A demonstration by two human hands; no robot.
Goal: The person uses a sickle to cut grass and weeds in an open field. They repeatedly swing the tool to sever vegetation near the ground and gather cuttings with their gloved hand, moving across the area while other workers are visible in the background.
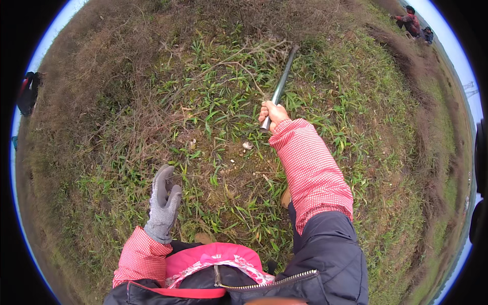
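Observation:
My bare right hand point(273, 113) is closed around the near end of a metal tube handle point(281, 84). The handle slants up and away from me, and its far end is lost among dry brush, so any tool head there cannot be made out. A thin dry branch point(249, 70) runs down to the knuckles of that hand; whether it is gripped too is unclear. My left hand point(164, 204), in a grey work glove, hovers over the grass at lower left. Its thumb stands apart from the fingers, with nothing between them.
Green grass point(225, 103) and dry brush point(95, 72) cover the sloping ground. A pale stone-like piece point(247, 145) lies before me. My brown shoe point(285, 198) shows beside the right sleeve. Two people point(411, 23) sit at upper right; another person point(29, 93) is at far left.

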